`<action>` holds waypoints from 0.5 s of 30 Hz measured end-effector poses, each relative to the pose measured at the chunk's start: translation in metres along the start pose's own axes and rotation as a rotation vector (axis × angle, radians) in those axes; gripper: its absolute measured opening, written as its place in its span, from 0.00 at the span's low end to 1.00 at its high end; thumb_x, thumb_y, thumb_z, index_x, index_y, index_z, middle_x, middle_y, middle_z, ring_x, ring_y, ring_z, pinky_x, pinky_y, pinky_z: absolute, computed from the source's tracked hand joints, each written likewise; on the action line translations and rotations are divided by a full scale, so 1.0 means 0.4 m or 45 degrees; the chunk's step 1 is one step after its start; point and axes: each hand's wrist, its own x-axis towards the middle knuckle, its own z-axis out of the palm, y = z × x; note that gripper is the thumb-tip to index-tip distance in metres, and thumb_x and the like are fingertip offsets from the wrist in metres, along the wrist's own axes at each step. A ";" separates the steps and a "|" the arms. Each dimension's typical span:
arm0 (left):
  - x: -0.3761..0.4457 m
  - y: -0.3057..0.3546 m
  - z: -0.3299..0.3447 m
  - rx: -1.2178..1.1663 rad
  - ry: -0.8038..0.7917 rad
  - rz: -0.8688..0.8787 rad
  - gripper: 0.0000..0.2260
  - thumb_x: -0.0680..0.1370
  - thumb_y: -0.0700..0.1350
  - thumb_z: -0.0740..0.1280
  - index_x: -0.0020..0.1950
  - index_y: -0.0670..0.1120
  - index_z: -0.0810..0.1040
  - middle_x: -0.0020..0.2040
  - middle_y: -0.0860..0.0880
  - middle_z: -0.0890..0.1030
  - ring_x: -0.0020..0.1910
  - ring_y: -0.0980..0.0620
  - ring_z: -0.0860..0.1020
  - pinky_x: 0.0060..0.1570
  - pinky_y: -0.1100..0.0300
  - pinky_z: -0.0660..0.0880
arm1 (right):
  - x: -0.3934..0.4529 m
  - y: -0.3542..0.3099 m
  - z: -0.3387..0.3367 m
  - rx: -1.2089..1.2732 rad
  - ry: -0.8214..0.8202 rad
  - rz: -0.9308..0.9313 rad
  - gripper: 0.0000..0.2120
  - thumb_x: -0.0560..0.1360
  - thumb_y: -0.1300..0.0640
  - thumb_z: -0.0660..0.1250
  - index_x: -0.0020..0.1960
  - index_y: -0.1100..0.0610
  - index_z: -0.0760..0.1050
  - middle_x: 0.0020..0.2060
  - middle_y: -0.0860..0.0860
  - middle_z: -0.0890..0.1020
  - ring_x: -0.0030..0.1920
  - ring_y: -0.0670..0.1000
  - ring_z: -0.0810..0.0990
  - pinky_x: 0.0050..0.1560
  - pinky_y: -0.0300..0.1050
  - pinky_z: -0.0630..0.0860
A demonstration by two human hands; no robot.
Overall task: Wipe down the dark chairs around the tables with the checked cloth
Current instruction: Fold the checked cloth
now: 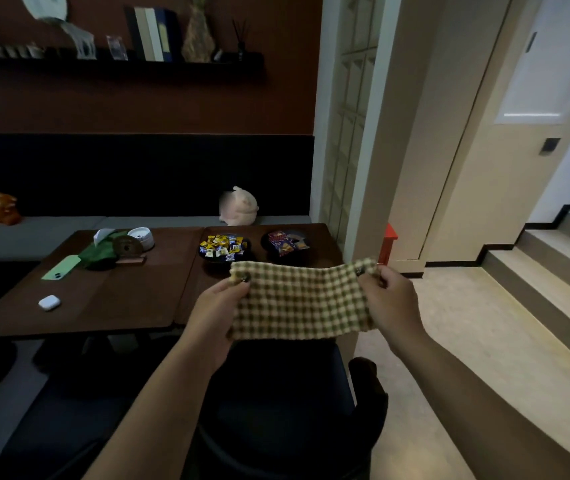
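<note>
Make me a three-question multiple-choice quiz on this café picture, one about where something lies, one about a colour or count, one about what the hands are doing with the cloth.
1. Where does the white earbud case lie?
A. on the left table, near its front edge
B. on the grey bench
C. on the steps

2. How many dark bowls of wrapped sweets stand on the right table?
A. one
B. two
C. four

3. How is the checked cloth held?
A. crumpled in one hand
B. lying flat on a chair seat
C. stretched between both hands

Answers
1 A: the case sits on the brown tabletop, in front of the green phone.
2 B: one bowl holds yellow sweets, the other red and blue packets.
3 C: the left hand and right hand each pinch an upper corner.
</note>
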 end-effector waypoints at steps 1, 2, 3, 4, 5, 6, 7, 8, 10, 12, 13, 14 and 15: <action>-0.019 -0.004 0.023 0.015 -0.016 0.018 0.09 0.81 0.41 0.62 0.55 0.46 0.81 0.46 0.48 0.86 0.47 0.48 0.83 0.45 0.53 0.78 | -0.009 -0.017 -0.007 -0.004 -0.008 -0.116 0.06 0.78 0.57 0.62 0.43 0.54 0.75 0.39 0.50 0.80 0.40 0.47 0.77 0.38 0.38 0.76; -0.038 -0.008 0.047 0.028 -0.035 0.028 0.09 0.81 0.42 0.61 0.55 0.47 0.81 0.47 0.48 0.86 0.49 0.47 0.83 0.48 0.51 0.78 | -0.021 -0.035 -0.008 -0.009 -0.027 -0.218 0.07 0.78 0.58 0.63 0.42 0.55 0.76 0.35 0.50 0.79 0.35 0.46 0.75 0.33 0.34 0.72; -0.058 -0.011 0.074 0.027 -0.057 0.035 0.10 0.81 0.42 0.60 0.55 0.46 0.81 0.47 0.48 0.86 0.49 0.47 0.83 0.50 0.50 0.78 | -0.033 -0.051 -0.006 -0.016 -0.049 -0.309 0.08 0.78 0.59 0.63 0.41 0.56 0.76 0.33 0.51 0.78 0.33 0.46 0.74 0.31 0.34 0.69; -0.077 -0.014 0.100 0.014 -0.079 0.041 0.10 0.82 0.41 0.60 0.55 0.45 0.81 0.47 0.47 0.86 0.49 0.48 0.83 0.51 0.51 0.78 | -0.045 -0.063 -0.002 -0.026 -0.069 -0.384 0.07 0.78 0.59 0.64 0.41 0.57 0.77 0.33 0.51 0.78 0.33 0.46 0.75 0.31 0.35 0.69; -0.095 -0.016 0.124 -0.010 -0.100 0.046 0.11 0.82 0.41 0.59 0.54 0.44 0.81 0.48 0.46 0.86 0.48 0.48 0.83 0.50 0.52 0.78 | -0.059 -0.072 0.002 -0.032 -0.090 -0.443 0.06 0.77 0.58 0.64 0.43 0.56 0.78 0.35 0.50 0.79 0.35 0.46 0.76 0.33 0.36 0.71; -0.108 -0.019 0.144 -0.033 -0.126 0.053 0.11 0.82 0.41 0.59 0.54 0.43 0.81 0.48 0.44 0.85 0.47 0.48 0.83 0.49 0.53 0.77 | -0.071 -0.078 0.008 -0.034 -0.110 -0.494 0.05 0.77 0.58 0.65 0.45 0.55 0.79 0.37 0.49 0.80 0.37 0.45 0.78 0.37 0.37 0.74; -0.121 -0.022 0.162 -0.053 -0.155 0.062 0.12 0.82 0.41 0.58 0.54 0.42 0.82 0.49 0.43 0.85 0.46 0.48 0.83 0.47 0.54 0.78 | -0.083 -0.082 0.012 -0.037 -0.126 -0.539 0.05 0.77 0.58 0.65 0.48 0.54 0.79 0.40 0.47 0.81 0.41 0.42 0.78 0.41 0.37 0.75; -0.131 -0.027 0.177 -0.059 -0.177 0.074 0.13 0.82 0.42 0.58 0.54 0.42 0.82 0.49 0.42 0.85 0.45 0.48 0.83 0.45 0.55 0.78 | -0.094 -0.083 0.015 -0.044 -0.135 -0.578 0.06 0.77 0.58 0.65 0.51 0.54 0.80 0.43 0.46 0.81 0.43 0.39 0.78 0.44 0.33 0.75; -0.143 -0.038 0.198 -0.047 -0.202 0.088 0.14 0.83 0.44 0.57 0.55 0.42 0.82 0.47 0.42 0.85 0.43 0.48 0.83 0.39 0.57 0.78 | -0.108 -0.077 0.013 -0.082 -0.128 -0.657 0.06 0.77 0.59 0.65 0.51 0.54 0.80 0.44 0.45 0.80 0.45 0.37 0.76 0.46 0.27 0.71; -0.149 -0.044 0.210 -0.048 -0.210 0.081 0.15 0.83 0.45 0.55 0.56 0.42 0.81 0.46 0.42 0.85 0.40 0.49 0.83 0.33 0.58 0.77 | -0.116 -0.067 0.007 -0.116 -0.142 -0.702 0.07 0.77 0.58 0.65 0.53 0.54 0.80 0.47 0.46 0.80 0.47 0.37 0.76 0.48 0.26 0.71; -0.150 -0.047 0.215 -0.057 -0.210 0.072 0.16 0.83 0.45 0.55 0.56 0.42 0.81 0.46 0.42 0.85 0.39 0.49 0.83 0.32 0.59 0.77 | -0.118 -0.061 -0.001 -0.134 -0.159 -0.717 0.08 0.77 0.58 0.65 0.55 0.53 0.79 0.48 0.45 0.79 0.48 0.36 0.75 0.48 0.26 0.70; -0.151 -0.049 0.219 -0.066 -0.208 0.068 0.16 0.83 0.46 0.55 0.57 0.41 0.80 0.46 0.42 0.85 0.40 0.49 0.83 0.32 0.59 0.77 | -0.120 -0.054 -0.007 -0.158 -0.172 -0.732 0.09 0.77 0.57 0.65 0.56 0.53 0.79 0.49 0.45 0.78 0.47 0.36 0.75 0.49 0.26 0.70; -0.152 -0.049 0.223 -0.080 -0.202 0.066 0.16 0.83 0.46 0.55 0.57 0.41 0.80 0.47 0.41 0.85 0.41 0.48 0.83 0.34 0.58 0.77 | -0.122 -0.049 -0.013 -0.183 -0.171 -0.750 0.10 0.77 0.58 0.65 0.57 0.54 0.79 0.49 0.45 0.78 0.47 0.37 0.75 0.49 0.28 0.72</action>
